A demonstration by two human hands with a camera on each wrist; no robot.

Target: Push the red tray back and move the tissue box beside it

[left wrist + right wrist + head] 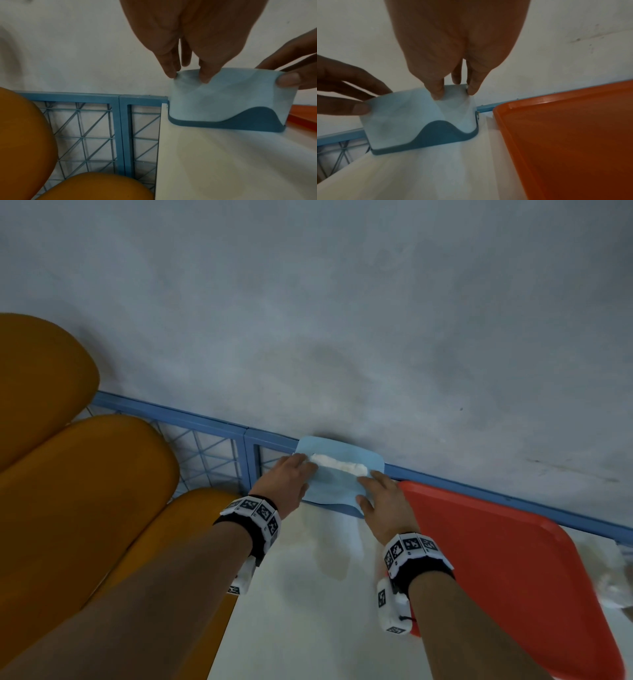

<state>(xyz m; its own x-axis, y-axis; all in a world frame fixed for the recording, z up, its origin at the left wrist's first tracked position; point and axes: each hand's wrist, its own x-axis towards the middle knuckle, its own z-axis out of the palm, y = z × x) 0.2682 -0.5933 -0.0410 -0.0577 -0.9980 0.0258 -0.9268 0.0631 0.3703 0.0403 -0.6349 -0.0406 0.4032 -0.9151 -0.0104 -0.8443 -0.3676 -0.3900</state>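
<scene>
Both hands grasp the tissue box [337, 479] from its two ends: the left hand [287, 479] has fingers over the top left edge and thumb on the near face, and the right hand [385, 505] mirrors it on the right end, fingers [471, 86] curled over the top. With its light blue body and darker blue base, the box sits on the white surface [308, 594] at the far edge, against the blue rail [171, 410] and the wall [342, 302]. White tissue [339, 464] shows in its top slot. Just right of the box lies the red tray [507, 570], its far corner near the rail. Orange chair backs [68, 474] stand to the left.
</scene>
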